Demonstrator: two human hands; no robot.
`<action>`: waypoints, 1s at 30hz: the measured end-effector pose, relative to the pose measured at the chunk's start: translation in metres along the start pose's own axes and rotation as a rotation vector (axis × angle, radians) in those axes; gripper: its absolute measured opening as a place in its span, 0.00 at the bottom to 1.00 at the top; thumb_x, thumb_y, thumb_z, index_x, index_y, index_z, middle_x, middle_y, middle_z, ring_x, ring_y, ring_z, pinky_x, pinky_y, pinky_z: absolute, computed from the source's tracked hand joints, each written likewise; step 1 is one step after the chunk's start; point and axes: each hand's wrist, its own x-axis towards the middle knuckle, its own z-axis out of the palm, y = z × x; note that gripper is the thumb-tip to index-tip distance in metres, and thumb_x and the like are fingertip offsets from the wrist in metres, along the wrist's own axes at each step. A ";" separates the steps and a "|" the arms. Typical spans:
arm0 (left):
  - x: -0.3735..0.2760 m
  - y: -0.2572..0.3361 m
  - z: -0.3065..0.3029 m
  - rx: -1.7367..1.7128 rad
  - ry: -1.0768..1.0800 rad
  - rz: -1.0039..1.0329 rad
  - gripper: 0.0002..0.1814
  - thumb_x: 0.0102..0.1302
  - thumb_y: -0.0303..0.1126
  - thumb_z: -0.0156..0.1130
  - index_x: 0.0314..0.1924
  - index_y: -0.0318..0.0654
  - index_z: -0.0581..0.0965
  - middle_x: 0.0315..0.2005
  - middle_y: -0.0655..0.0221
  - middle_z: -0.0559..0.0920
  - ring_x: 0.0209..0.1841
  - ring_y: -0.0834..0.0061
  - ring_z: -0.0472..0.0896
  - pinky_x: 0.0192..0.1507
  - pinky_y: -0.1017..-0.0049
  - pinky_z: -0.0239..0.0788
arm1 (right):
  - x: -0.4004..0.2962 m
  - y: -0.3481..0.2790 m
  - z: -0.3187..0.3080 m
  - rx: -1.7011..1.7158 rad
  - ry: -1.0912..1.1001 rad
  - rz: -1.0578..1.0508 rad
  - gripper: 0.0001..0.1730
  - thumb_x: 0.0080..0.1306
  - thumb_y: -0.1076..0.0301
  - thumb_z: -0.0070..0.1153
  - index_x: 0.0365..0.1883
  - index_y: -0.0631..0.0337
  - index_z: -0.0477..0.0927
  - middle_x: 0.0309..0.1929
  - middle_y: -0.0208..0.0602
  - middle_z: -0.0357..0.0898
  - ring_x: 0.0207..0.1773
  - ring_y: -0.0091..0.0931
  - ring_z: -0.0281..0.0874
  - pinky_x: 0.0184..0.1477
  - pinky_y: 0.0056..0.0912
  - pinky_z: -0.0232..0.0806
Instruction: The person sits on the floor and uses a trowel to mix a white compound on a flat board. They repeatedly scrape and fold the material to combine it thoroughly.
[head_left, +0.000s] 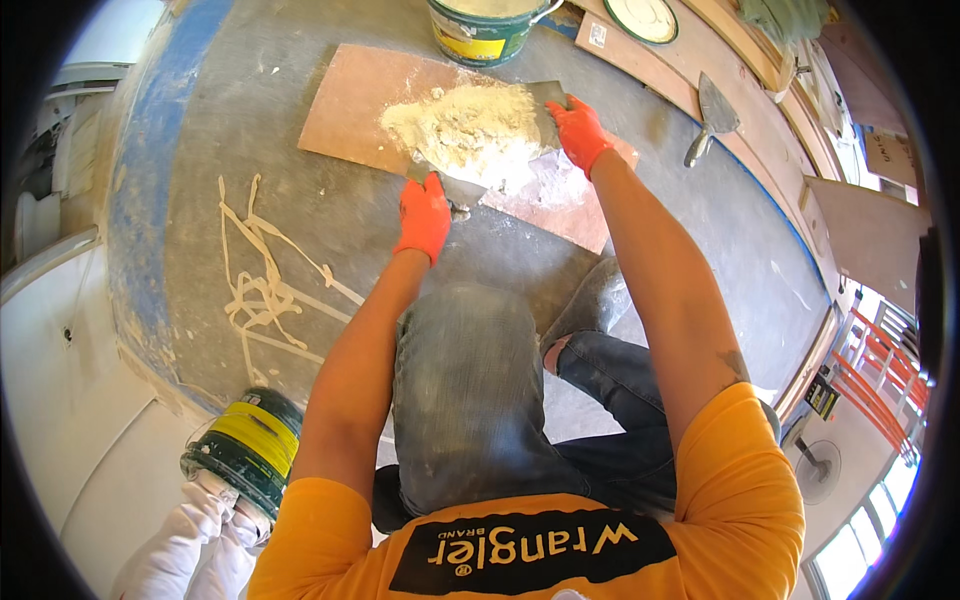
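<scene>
A heap of pale yellow powder (472, 120) lies on a thin reddish-brown board (349, 90) on the floor in front of me. My left hand (424, 217), in an orange glove, grips a flat metal scraper (463, 190) at the heap's near edge. In the same kind of glove, my right hand (578, 133) holds a wide metal blade (545, 112) against the heap's right side; its handle is hidden. White powder (551, 180) is spread over the board's near right part, where glare washes out some detail.
An open green bucket (484, 37) stands beyond the board. A trowel (709, 120) rests on planks at right, near a round lid (642, 16). Tangled tape strips (259, 292) lie left on the floor. Another green bucket (251, 435) is beside a person's white-clothed legs (176, 536).
</scene>
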 end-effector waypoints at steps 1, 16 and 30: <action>0.001 0.006 0.006 0.009 -0.014 0.009 0.26 0.74 0.47 0.49 0.38 0.23 0.74 0.38 0.38 0.79 0.45 0.43 0.78 0.46 0.58 0.68 | 0.020 0.006 -0.012 -0.448 -0.012 -0.402 0.30 0.71 0.58 0.58 0.62 0.74 0.72 0.42 0.50 0.85 0.45 0.34 0.83 0.50 0.32 0.71; 0.006 0.015 0.018 -0.134 0.083 0.039 0.25 0.72 0.45 0.49 0.37 0.23 0.75 0.38 0.38 0.79 0.46 0.39 0.76 0.47 0.56 0.67 | -0.092 -0.098 0.058 -1.019 -0.258 -0.680 0.16 0.68 0.62 0.52 0.52 0.50 0.80 0.47 0.39 0.80 0.53 0.39 0.77 0.54 0.44 0.70; 0.010 0.005 0.011 -0.029 0.057 0.024 0.25 0.74 0.44 0.47 0.39 0.21 0.75 0.41 0.33 0.77 0.49 0.36 0.74 0.50 0.52 0.65 | -0.085 -0.127 0.062 -0.951 -0.370 -0.616 0.13 0.71 0.61 0.49 0.49 0.51 0.81 0.49 0.35 0.81 0.54 0.39 0.77 0.55 0.45 0.69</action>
